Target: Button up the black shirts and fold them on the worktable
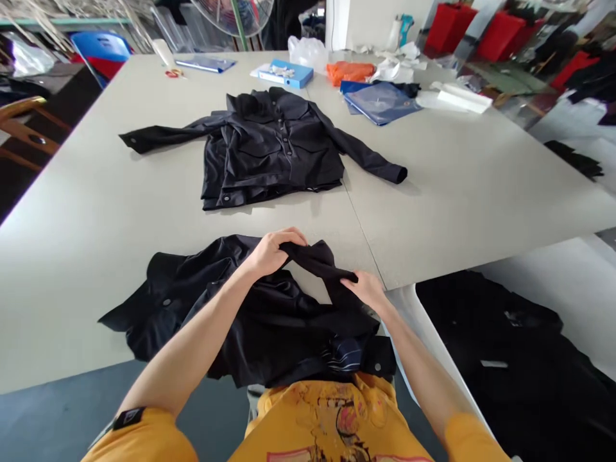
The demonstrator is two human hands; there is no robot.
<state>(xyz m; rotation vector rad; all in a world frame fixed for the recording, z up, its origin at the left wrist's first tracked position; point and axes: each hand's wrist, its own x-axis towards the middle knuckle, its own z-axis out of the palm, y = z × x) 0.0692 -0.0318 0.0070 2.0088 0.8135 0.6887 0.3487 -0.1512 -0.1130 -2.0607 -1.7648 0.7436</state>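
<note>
Left hand [272, 254] closed on one part of a black garment's [283, 327] narrow strip, right hand [368, 290] pinching the strip farther along, stretch of it held up between them. Garment lies at the near edge of the desk [120, 237], partly over the edge; black jacket [283, 144] spread beyond it, sleeves out, buttons up.

no readable text; the print on the yellow shirt [332, 427] is unclear.

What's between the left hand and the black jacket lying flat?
Just a bare strip of table lies between the left hand and the flat jacket, in the head view.
</note>
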